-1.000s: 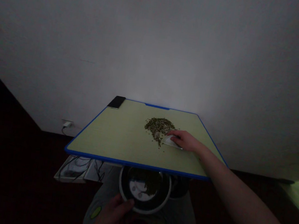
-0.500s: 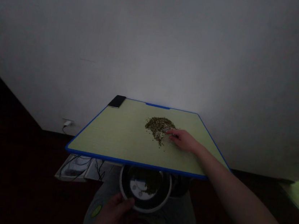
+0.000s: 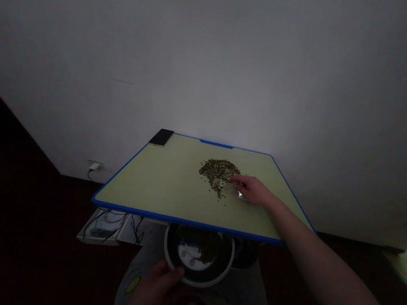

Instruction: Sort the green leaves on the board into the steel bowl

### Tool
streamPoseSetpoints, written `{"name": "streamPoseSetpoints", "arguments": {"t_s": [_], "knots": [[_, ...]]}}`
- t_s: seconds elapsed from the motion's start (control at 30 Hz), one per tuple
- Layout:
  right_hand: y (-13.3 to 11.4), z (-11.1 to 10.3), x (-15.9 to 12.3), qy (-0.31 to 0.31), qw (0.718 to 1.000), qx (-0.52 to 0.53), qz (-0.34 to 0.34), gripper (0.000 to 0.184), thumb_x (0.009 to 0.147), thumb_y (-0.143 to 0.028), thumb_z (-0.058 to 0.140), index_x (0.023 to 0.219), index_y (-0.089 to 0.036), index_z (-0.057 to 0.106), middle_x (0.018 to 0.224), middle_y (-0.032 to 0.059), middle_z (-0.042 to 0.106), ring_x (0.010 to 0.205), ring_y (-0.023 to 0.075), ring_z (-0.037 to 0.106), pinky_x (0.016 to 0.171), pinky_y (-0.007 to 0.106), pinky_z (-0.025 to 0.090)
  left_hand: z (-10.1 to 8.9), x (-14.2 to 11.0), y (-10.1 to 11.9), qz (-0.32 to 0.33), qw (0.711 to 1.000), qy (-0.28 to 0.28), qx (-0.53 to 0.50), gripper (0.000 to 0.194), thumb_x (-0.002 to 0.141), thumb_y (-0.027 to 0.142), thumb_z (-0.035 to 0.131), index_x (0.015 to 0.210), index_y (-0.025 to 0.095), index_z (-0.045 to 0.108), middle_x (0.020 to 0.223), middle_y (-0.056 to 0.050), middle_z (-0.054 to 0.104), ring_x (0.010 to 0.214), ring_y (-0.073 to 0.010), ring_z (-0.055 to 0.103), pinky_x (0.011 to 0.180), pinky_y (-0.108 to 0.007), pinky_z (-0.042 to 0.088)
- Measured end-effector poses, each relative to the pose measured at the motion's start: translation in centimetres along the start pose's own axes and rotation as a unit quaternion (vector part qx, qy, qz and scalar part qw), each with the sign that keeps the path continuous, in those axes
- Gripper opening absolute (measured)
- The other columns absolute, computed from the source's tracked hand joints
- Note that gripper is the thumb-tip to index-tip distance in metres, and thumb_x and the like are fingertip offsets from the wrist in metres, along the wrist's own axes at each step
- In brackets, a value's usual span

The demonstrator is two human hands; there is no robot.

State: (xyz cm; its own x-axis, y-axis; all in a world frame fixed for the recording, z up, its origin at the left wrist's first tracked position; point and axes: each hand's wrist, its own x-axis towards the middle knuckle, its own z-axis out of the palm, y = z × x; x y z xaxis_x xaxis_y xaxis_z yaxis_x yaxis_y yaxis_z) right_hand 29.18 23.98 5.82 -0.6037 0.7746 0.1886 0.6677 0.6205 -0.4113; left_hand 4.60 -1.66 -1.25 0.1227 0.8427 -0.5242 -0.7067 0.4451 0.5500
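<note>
A heap of small green mung beans (image 3: 217,174) lies on a pale green board with a blue edge (image 3: 155,181), with a few stray beans around it. My right hand (image 3: 252,190) rests on the board at the heap's right side. It holds a small whitish scoop (image 3: 237,193), mostly hidden by my fingers. Below the board, my left hand (image 3: 153,290) grips the rim of a round dark bowl with a white rim (image 3: 195,281). Green beans (image 3: 208,248) show inside the bowl, partly hidden by the board.
A black phone (image 3: 161,137) lies at the board's far left corner. A dark round object (image 3: 246,254) sits beside the bowl. A white tray with black cables (image 3: 103,227) lies to the lower left. A plugged-in wall outlet (image 3: 94,165) is at the far left.
The whitish scoop has tilted in my right hand and shows less behind my fingers. The view has shifted slightly. My left hand and the bowl stay about the same.
</note>
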Motion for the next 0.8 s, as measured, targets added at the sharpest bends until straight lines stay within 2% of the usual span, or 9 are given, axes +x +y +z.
{"name": "streamPoseSetpoints", "arguments": {"t_s": [0.2, 0.43, 0.63, 0.8], "knots": [[-0.4, 0.2, 0.7, -0.009, 1.0, -0.005, 0.006, 0.035, 0.087, -0.02, 0.05, 0.117, -0.02, 0.068, 0.098, 0.006, 0.072, 0.078, 0.0169, 0.063, 0.075, 0.029, 0.046, 0.2, -0.3, 0.3, -0.009, 1.0, 0.012, 0.005, 0.03, 0.061, 0.019, 0.082, 0.088, 0.016, 0.071, 0.091, -0.012, 0.08, 0.098, -0.0329, 0.072, 0.084, -0.042, 0.057], [-0.3, 0.0, 0.4, -0.02, 1.0, 0.005, -0.015, 0.035, 0.087, -0.022, 0.049, 0.117, -0.02, 0.067, 0.105, 0.0066, 0.071, 0.089, 0.0184, 0.064, 0.081, 0.03, 0.046, -0.3, 0.2, -0.3, 0.011, 1.0, 0.004, -0.004, 0.028, 0.06, 0.019, 0.083, 0.085, 0.015, 0.07, 0.094, -0.013, 0.08, 0.096, -0.0324, 0.073, 0.086, -0.043, 0.057], [-0.4, 0.0, -0.3, -0.03, 1.0, 0.004, 0.008, 0.036, 0.087, -0.024, 0.049, 0.118, -0.019, 0.067, 0.09, 0.0045, 0.072, 0.069, 0.0149, 0.06, 0.067, 0.026, 0.045, -0.4, 0.2, -0.4, -0.002, 1.0, 0.006, -0.019, 0.027, 0.061, 0.018, 0.082, 0.085, 0.015, 0.07, 0.096, -0.013, 0.08, 0.1, -0.032, 0.071, 0.088, -0.042, 0.056], [-0.2, 0.3, 0.1, -0.016, 1.0, 0.002, -0.011, 0.035, 0.087, -0.023, 0.049, 0.117, -0.019, 0.068, 0.104, 0.0067, 0.071, 0.084, 0.0174, 0.063, 0.078, 0.028, 0.046, -0.1, 0.1, -0.2, 0.001, 1.0, 0.002, -0.02, 0.028, 0.059, 0.018, 0.083, 0.084, 0.015, 0.07, 0.093, -0.014, 0.08, 0.105, -0.0333, 0.069, 0.09, -0.042, 0.055]]}}
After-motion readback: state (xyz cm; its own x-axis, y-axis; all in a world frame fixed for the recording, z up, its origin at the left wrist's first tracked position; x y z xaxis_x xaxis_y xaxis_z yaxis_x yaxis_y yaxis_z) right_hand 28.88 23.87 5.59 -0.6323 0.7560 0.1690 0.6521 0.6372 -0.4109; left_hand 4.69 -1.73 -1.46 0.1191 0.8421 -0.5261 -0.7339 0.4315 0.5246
